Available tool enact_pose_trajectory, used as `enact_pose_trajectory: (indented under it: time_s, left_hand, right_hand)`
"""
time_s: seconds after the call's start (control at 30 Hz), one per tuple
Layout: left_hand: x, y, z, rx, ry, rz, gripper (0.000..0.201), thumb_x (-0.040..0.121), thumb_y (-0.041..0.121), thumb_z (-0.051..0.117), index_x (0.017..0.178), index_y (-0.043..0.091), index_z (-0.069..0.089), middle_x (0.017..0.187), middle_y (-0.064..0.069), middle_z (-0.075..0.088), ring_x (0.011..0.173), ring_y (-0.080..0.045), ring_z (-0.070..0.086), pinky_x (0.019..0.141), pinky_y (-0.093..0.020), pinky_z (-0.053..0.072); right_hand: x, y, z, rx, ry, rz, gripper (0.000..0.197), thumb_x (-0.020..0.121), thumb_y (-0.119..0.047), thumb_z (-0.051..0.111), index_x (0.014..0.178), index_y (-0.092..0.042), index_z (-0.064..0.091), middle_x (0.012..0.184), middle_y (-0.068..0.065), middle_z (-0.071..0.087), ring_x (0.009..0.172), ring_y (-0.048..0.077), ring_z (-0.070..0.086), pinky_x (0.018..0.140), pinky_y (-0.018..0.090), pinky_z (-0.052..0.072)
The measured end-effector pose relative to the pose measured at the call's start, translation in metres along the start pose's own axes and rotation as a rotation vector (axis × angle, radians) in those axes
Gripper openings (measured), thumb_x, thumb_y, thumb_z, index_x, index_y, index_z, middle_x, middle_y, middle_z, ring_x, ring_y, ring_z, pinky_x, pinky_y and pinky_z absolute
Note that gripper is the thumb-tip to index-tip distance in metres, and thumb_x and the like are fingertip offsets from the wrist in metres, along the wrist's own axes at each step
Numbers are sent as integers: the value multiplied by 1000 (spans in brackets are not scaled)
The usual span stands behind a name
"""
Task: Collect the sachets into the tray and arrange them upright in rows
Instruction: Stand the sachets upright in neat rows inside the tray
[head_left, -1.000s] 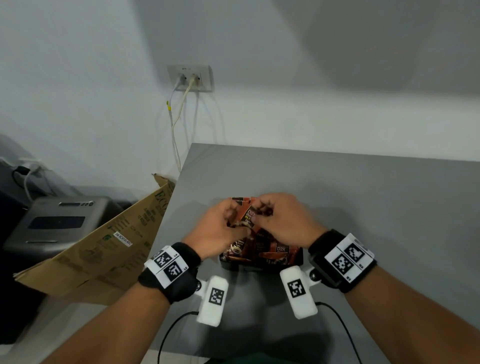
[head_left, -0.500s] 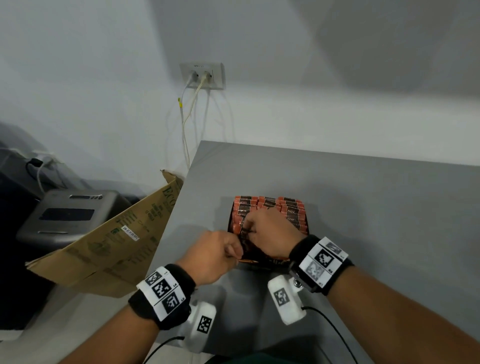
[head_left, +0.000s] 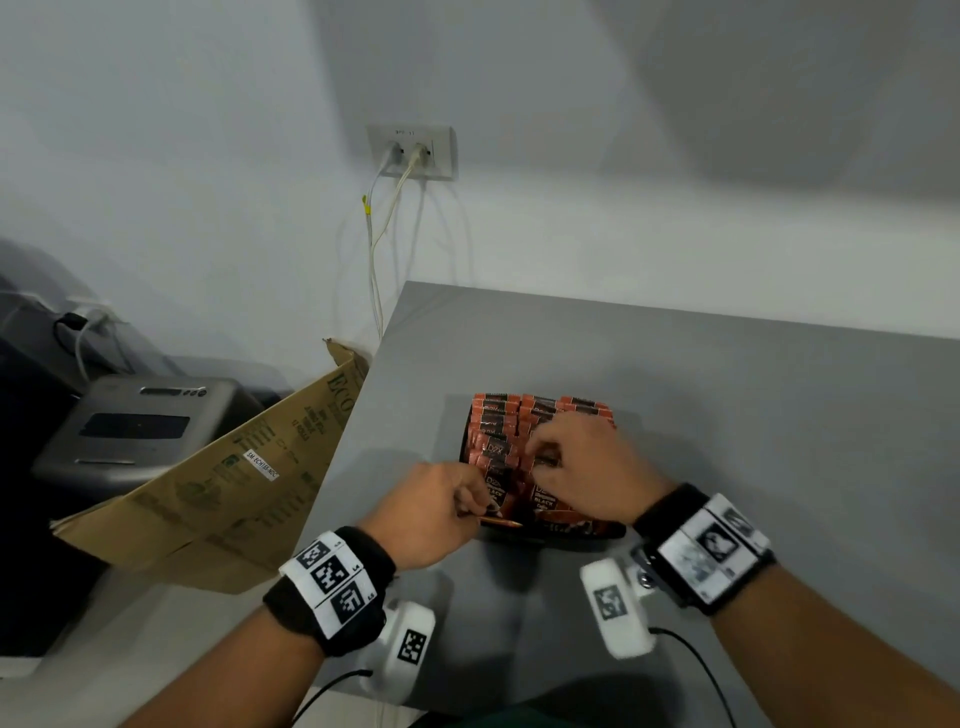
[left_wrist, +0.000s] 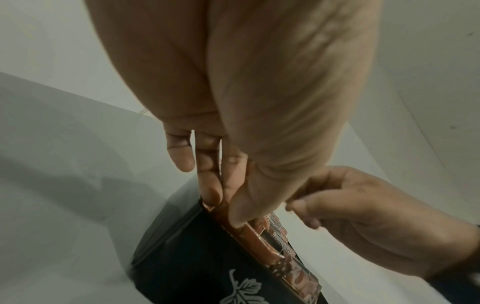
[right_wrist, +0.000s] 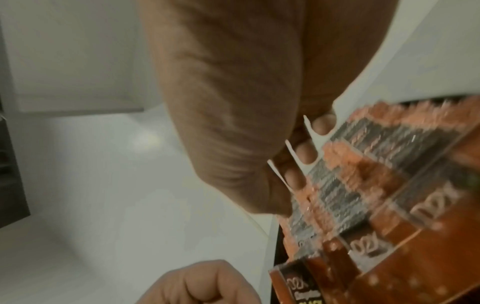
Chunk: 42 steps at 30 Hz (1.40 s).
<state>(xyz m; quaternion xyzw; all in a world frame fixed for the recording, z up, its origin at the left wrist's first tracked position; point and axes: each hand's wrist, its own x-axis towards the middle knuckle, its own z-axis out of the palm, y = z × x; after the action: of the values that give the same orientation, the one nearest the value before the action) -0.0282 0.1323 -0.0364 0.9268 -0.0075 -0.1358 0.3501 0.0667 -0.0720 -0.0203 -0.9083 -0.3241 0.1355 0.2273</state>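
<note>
A black tray (head_left: 553, 535) on the grey table holds orange-and-black sachets (head_left: 496, 423) standing upright in rows. At the tray's near-left corner my left hand (head_left: 480, 512) pinches one sachet (left_wrist: 255, 236) by its top edge between thumb and fingers. My right hand (head_left: 537, 460) lies over the middle of the tray, its fingers (right_wrist: 303, 152) curled onto the sachet tops (right_wrist: 376, 181) and its thumb against the near side of a few. The tray's wall (left_wrist: 182, 257) bears a white leaf print. Sachets under the right palm are hidden.
The grey table (head_left: 753, 415) stretches right and back to the white wall. Its left edge runs close to the tray; a flattened cardboard box (head_left: 218, 478) leans there beside a grey machine (head_left: 135, 431). Cables hang from a wall socket (head_left: 410, 153).
Both hands have drawn back from the tray's far part toward its near side, uncovering the far rows. My left hand has shifted to the near-left corner. The view has swung left.
</note>
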Motion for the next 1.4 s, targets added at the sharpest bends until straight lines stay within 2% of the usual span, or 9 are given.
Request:
enact_pose_trajectory:
  time_s: [0.37, 0.53, 0.67, 0.83, 1.0, 1.13, 1.23, 1.3, 1.4]
  left_hand:
    - [13, 2, 2, -23, 49, 48, 18, 94, 13, 62, 96, 30, 66, 92, 13, 67, 83, -2, 64, 72, -16, 53]
    - [16, -8, 3, -170, 204, 61, 30, 92, 3, 52, 89, 32, 60, 92, 8, 67, 88, -12, 65, 79, -41, 57]
    - [20, 4, -2, -268, 261, 53, 37, 92, -3, 49, 85, 30, 64, 96, 5, 66, 91, -14, 63, 82, -39, 55]
    - [28, 39, -6, -648, 150, 47, 47, 97, -7, 44, 84, 29, 71, 92, -3, 73, 82, -24, 67, 77, -41, 57]
    - [29, 58, -1, -1185, 157, 28, 22, 88, 3, 63, 110, 5, 63, 103, -19, 64, 84, -26, 62, 76, -40, 53]
    - [26, 61, 11, -1305, 184, -3, 46, 82, 3, 76, 124, -3, 56, 117, -24, 69, 104, -36, 67, 98, -51, 52]
    - [28, 65, 9, -1341, 140, 11, 30, 91, -8, 61, 121, -10, 60, 118, -30, 67, 108, -40, 66, 96, -46, 54]
    - [29, 68, 4, -1363, 81, 14, 22, 93, -10, 55, 113, -11, 63, 109, -31, 68, 97, -37, 69, 87, -43, 58]
    - [29, 73, 0, -1378, 36, -39, 21, 93, -12, 49, 105, -5, 64, 96, -24, 69, 84, -30, 71, 75, -36, 60]
  right_hand:
    - [-34, 21, 20, -192, -111, -3, 16, 89, -20, 59, 84, -22, 74, 83, -10, 67, 79, 7, 59, 74, 23, 50]
    - [-49, 22, -11, 110, -41, 107, 15, 94, -18, 64, 83, -28, 66, 85, -15, 66, 78, -2, 61, 69, 17, 45]
    - [-57, 4, -38, 552, 67, 171, 11, 96, -13, 65, 92, -22, 70, 83, -7, 74, 71, 12, 73, 73, 26, 59]
    - [-39, -4, -29, 565, 145, 118, 16, 96, -13, 66, 94, -28, 70, 91, -2, 75, 70, 12, 72, 76, 37, 60]
    - [-33, -10, -20, 653, 254, 146, 13, 96, -10, 64, 96, -23, 65, 89, -3, 75, 69, 9, 70, 73, 35, 58]
    - [-34, -22, -18, 729, 381, 210, 10, 94, -14, 69, 97, -21, 62, 85, -1, 72, 65, 10, 68, 63, 29, 56]
    - [-39, -24, -24, 631, 336, 108, 23, 88, -17, 75, 104, -27, 63, 94, -8, 70, 80, 4, 68, 72, 21, 53]
    - [-43, -23, -32, 556, 225, 1, 56, 77, -21, 84, 126, -31, 59, 122, -20, 62, 107, -3, 60, 91, 14, 47]
    - [-39, -20, -34, 193, 119, -136, 94, 67, -36, 87, 149, -29, 43, 146, -23, 40, 135, -3, 33, 114, 11, 21]
